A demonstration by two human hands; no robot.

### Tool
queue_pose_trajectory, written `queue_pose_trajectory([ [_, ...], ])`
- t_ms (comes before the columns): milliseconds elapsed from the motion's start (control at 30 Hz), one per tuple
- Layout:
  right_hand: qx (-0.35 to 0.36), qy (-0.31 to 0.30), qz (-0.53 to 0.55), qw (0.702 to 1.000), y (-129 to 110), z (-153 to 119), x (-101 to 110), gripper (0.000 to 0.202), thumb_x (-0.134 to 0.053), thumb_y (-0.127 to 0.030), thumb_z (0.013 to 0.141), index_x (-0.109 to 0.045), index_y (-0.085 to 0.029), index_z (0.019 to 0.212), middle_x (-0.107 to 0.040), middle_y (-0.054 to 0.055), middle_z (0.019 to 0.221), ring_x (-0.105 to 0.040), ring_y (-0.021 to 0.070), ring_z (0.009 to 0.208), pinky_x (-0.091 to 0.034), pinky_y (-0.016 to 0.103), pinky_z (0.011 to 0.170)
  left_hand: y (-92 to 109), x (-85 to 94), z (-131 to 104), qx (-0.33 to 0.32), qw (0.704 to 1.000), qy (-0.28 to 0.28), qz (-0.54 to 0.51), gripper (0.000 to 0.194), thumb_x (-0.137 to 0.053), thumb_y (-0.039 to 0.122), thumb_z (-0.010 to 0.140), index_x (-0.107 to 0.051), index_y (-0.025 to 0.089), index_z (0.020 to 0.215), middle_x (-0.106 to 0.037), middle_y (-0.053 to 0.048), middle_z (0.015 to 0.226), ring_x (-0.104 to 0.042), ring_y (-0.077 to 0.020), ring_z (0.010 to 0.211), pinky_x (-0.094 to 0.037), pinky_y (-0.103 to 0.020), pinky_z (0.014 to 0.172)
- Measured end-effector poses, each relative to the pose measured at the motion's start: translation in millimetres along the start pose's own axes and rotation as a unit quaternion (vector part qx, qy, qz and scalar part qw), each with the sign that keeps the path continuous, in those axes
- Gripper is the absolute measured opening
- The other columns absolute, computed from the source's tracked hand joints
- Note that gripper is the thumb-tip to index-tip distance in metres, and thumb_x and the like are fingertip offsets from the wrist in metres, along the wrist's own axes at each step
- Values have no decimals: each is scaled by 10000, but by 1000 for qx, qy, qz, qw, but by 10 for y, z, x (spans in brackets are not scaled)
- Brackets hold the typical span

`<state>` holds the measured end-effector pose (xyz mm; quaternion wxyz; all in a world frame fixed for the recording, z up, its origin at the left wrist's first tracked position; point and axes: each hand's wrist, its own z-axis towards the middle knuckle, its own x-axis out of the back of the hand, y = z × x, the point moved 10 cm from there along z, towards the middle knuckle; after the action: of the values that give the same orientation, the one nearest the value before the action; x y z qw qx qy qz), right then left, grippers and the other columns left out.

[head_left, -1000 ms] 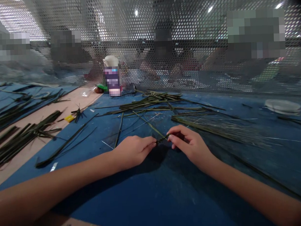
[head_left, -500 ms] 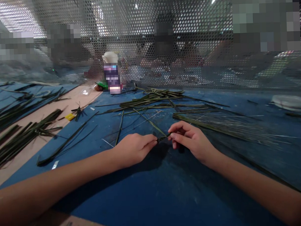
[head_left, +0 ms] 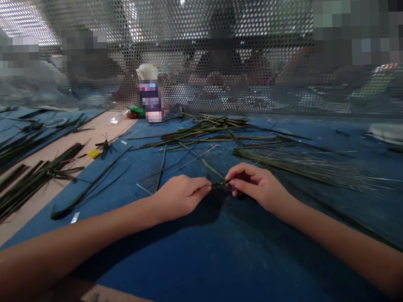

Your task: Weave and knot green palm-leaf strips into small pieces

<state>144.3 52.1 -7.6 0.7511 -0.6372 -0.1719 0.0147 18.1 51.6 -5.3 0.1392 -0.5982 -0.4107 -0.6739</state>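
Between my two hands, just above the blue table (head_left: 179,266), runs a short dark green twisted strand (head_left: 218,184). My left hand (head_left: 179,196) pinches its left end between thumb and fingers. At its right end, my right hand (head_left: 255,182) closes thumb and fingertips on it, the other fingers curled. The strand looks like twisted plant strips, though its exact material is hard to make out. A thin green strip (head_left: 205,162) slants down from behind towards the right fingertips; whether it joins the strand I cannot tell.
A pile of green strips (head_left: 204,129) lies beyond my hands. Thin pale fibres spread from a bundle (head_left: 281,166) at right. More bundles (head_left: 37,183) lie at left by a yellow piece (head_left: 93,153). A bottle (head_left: 150,100) stands before a perforated metal screen (head_left: 184,50); people sit behind it.
The view has shifted slightly. My hands keep their pinch on the strand, and a little more of it shows between the fingertips.
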Motion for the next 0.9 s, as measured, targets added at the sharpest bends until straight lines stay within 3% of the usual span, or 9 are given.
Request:
queue_pose_trajectory([
  [133, 3, -18, -17, 1000, -2, -15, -13, 83, -586, -212, 805, -625, -200, 878, -670, 5, 752, -611, 110, 592, -494, 265, 603, -5, 0, 10, 1, 1000, 2, -9, 350, -333, 358, 958, -648, 227, 1034, -683, -12, 774, -618, -153, 699, -396, -232, 628],
  [633, -19, 20, 32, 999, 78, 0, 68, 128, -645, -271, 801, -622, -190, 897, -706, 28, 782, -620, 121, 599, -479, 260, 560, -54, 71, 16, 30, 991, 18, -131, 331, -373, 336, 945, -667, 183, 936, -670, 8, 804, -579, -120, 726, -397, -212, 664],
  [900, -17, 21, 27, 999, 76, -2, 57, 124, -648, -256, 800, -622, -192, 903, -702, 23, 759, -613, 111, 596, -466, 241, 548, -45, 53, 26, 28, 991, -4, -133, 334, -385, 325, 932, -684, 179, 915, -644, 7, 737, -553, -119, 689, -373, -216, 657],
])
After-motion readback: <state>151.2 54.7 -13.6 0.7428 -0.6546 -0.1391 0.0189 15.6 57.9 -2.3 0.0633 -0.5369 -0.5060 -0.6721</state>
